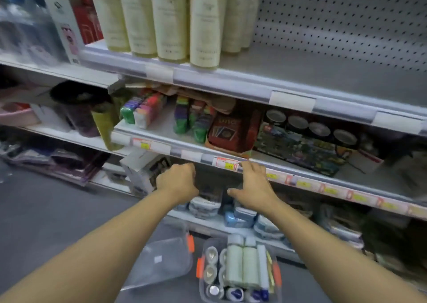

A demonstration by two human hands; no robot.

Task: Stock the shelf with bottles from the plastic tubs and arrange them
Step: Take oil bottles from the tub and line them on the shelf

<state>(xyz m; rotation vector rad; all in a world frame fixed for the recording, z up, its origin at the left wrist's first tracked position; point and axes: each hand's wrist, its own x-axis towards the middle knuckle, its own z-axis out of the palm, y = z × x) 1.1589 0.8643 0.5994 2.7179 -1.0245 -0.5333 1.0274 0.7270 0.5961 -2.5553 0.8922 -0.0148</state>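
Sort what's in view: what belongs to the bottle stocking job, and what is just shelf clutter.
Job:
- cream bottles standing on the top shelf
- clear tub of bottles on the floor
- tub lid beside it
- left hand, right hand, both empty

Clutter:
- red card box
- colourful packs
- dark tins

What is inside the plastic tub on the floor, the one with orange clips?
The tub holds two pale bottles lying flat, a white tube and several round caps. Whatever lies beneath them is covered.
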